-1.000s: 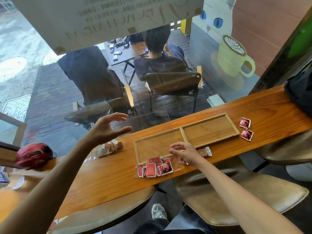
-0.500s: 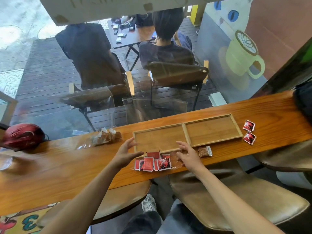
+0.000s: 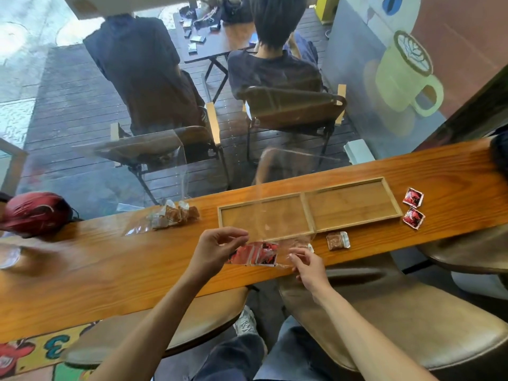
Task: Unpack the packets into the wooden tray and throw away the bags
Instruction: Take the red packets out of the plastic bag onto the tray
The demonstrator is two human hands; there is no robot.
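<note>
a clear bag of brown packets (image 3: 170,215) lies at the counter's (image 3: 110,265) far left edge, untouched. the left hand (image 3: 217,247) pinches the left edge of the bag (image 3: 270,253) holding red packets (image 3: 257,254), just in front of the tray (image 3: 308,213). the right hand (image 3: 308,266) pinches its right end. both tray compartments hold nothing. a brown packet (image 3: 337,240) lies beside the tray's front rim; two red ones (image 3: 413,207) lie at its right end.

Both hands — left hand (image 3: 217,247), right hand (image 3: 309,266) — pinch the clear bag (image 3: 275,250).
</note>
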